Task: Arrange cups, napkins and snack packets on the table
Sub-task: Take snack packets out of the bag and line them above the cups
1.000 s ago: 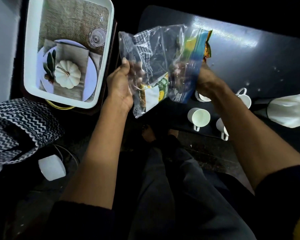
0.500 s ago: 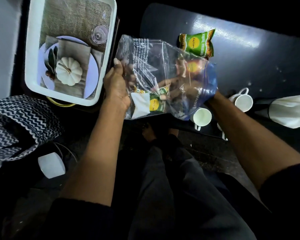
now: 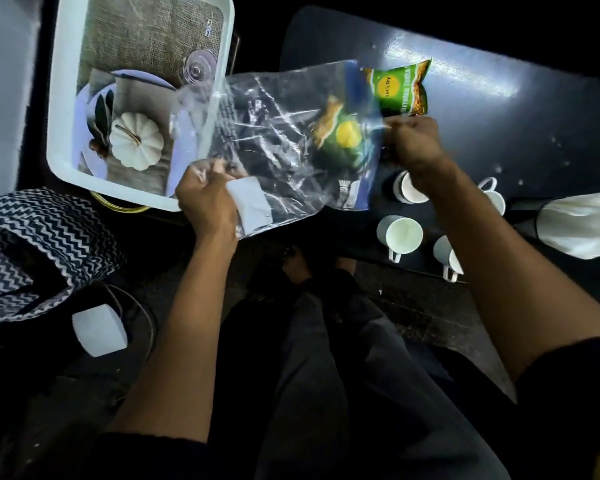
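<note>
Head view: both hands, left (image 3: 205, 199) and right (image 3: 413, 143), pinch a crinkled clear plastic bag (image 3: 284, 140) above a glossy dark table (image 3: 499, 109).

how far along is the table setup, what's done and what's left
Done: four white cups and one green snack packet sit on the dark table. In hand: the left hand and right hand grip a clear plastic bag with another green packet inside. Left: emptying it; napkins aren't laid out.
</note>
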